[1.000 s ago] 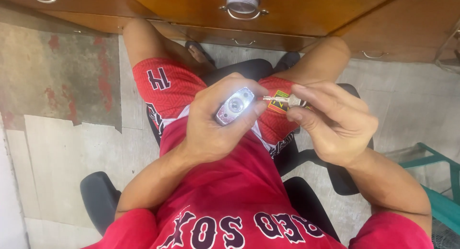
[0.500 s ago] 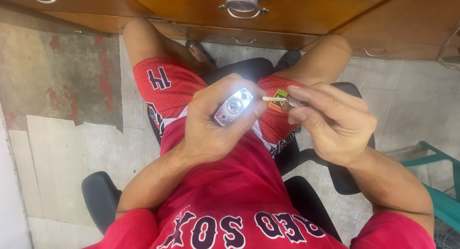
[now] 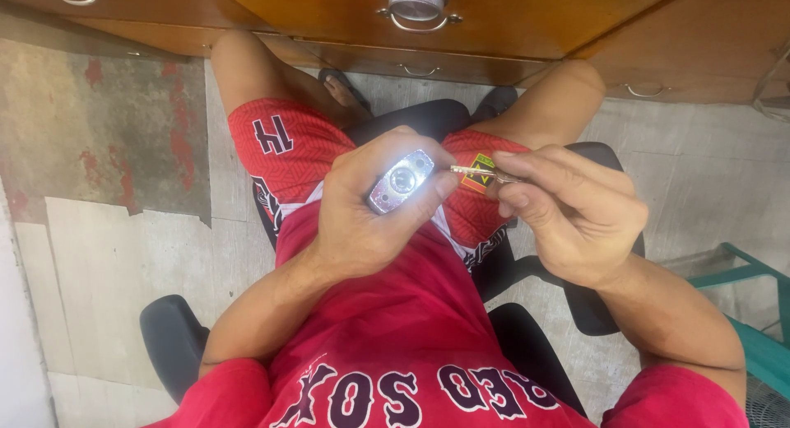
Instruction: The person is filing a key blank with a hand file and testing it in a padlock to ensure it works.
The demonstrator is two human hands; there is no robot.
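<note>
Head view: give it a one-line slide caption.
Seated person's left hand holds a silver padlock while the right hand brings a key toward it.

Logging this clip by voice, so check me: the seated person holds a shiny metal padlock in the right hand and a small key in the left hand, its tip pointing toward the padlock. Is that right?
Not quite: the hands are swapped. In the head view, the left hand holds the shiny metal padlock, and the right hand pinches the small key. The rest stands: the person is seated, and the key's tip points toward the padlock.
</note>
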